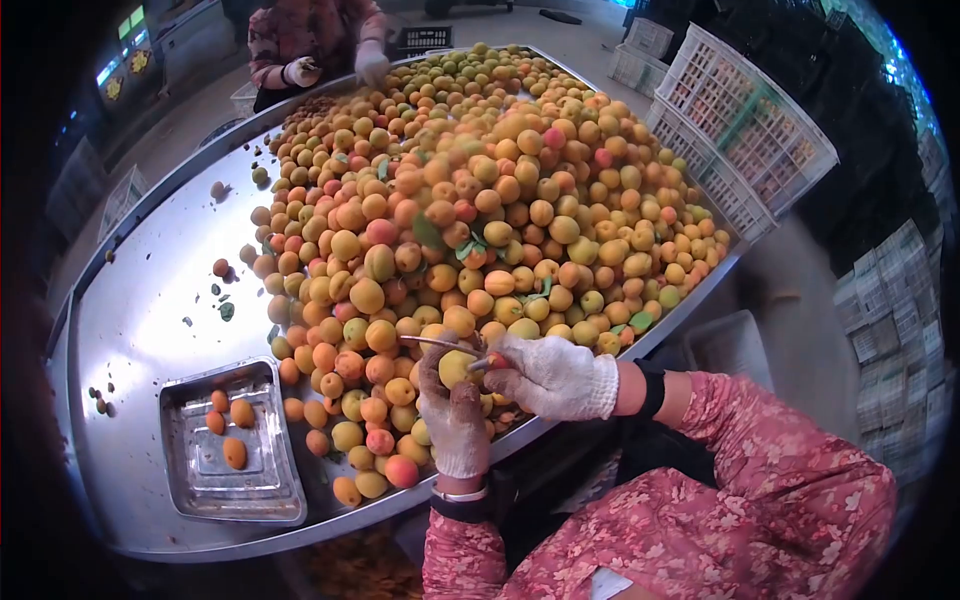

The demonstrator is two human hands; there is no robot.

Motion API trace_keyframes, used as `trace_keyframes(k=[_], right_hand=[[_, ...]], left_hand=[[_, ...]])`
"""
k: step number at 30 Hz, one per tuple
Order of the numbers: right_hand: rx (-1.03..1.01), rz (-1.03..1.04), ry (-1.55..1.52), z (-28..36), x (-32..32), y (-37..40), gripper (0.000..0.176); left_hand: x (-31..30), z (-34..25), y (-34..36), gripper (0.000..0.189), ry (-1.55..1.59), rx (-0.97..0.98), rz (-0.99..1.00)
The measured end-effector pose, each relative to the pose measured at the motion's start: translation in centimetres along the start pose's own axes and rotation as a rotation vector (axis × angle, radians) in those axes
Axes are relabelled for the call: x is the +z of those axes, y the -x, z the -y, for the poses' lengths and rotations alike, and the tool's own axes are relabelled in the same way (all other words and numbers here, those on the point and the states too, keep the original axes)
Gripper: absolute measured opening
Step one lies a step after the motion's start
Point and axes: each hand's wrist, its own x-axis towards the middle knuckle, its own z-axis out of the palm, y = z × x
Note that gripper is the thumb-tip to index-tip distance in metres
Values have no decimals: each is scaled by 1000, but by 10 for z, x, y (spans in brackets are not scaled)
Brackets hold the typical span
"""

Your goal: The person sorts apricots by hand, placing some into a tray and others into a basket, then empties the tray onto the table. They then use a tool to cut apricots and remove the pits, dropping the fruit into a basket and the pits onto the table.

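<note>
My left hand (452, 425), in a soiled white glove, is closed around a yellow apricot (457, 369) at the near edge of the heap. Beside it, my right hand (560, 376), gloved as well, grips a thin, curved metal tool (432, 343) whose slender end reaches left over the apricot. A small red part shows at the right fingertips. Under and beyond both hands spreads a large heap of apricots (400, 290), yellow to orange-red, with some green leaves among them.
A shallow metal tray (282, 495) holding several small apricots sits on the metal table (130, 350) at left. Across the table stands a person (310, 45) with gloved hands. Plastic crates (740, 110) are stacked beyond the right edge, more crates (890, 330) farther right.
</note>
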Motion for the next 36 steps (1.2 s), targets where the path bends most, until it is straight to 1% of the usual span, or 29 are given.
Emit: trace_keyframes(k=[4, 6, 8, 10, 14, 16, 18, 20, 21, 22, 23, 24, 26, 27, 29, 30, 32, 34, 35, 36], right_hand=[[18, 2, 84, -4, 4, 5, 28], [28, -11, 90, -10, 12, 9, 29], [39, -24, 99, -12, 17, 11, 30], [139, 44, 116, -9, 19, 10, 32], [175, 63, 54, -15, 22, 6, 32], [154, 51, 37, -18, 25, 4, 31], [130, 32, 23, -22, 29, 3, 33], [88, 61, 138, -27, 32, 0, 34], [79, 28, 156, -31, 35, 1, 28], [105, 51, 145, -38, 37, 2, 29], [-164, 28, 322, -56, 41, 7, 29], [-189, 43, 286, -62, 39, 10, 29], [120, 66, 45, -30, 23, 9, 28], [119, 60, 47, -38, 26, 5, 28], [-47, -5, -238, -60, 47, 1, 29], [376, 148, -433, -33, 31, 2, 30], [438, 317, -569, -40, 24, 6, 35], [752, 350, -1158, -15, 2, 9, 39], [720, 313, -1263, -5, 1, 12, 42], [723, 338, -1269, -4, 3, 13, 42]], left_hand=[[5, 4, 3, 49, 4, -21, -28], [8, 7, 4, 69, -12, 29, -99], [9, 5, 7, 69, -20, 25, -95], [8, 6, 9, 68, -23, 20, -90], [3, 15, 6, 63, -122, 50, -98], [-1, 18, 7, 60, -150, 61, -93], [-5, 20, 9, 56, -187, -12, -69], [1, 12, 9, 53, -240, 16, -104], [1, 12, 7, 52, -332, 103, -93], [-4, 23, 8, 51, -381, 89, -77], [3, 16, 8, 51, -335, 94, -57], [7, 12, 10, 54, -334, 24, -59], [8, 25, 7, 57, -307, 91, -87], [10, 26, 3, 57, -306, 95, -83], [5, 27, 5, 59, -300, 102, -76], [5, 15, 8, 61, -284, -5, -50], [14, -3, 8, 63, -192, -41, -10], [7, 27, 4, 65, -106, 11, -27], [13, 23, 4, 65, 290, -105, 24], [15, 23, 1, 65, 279, -107, 2]])
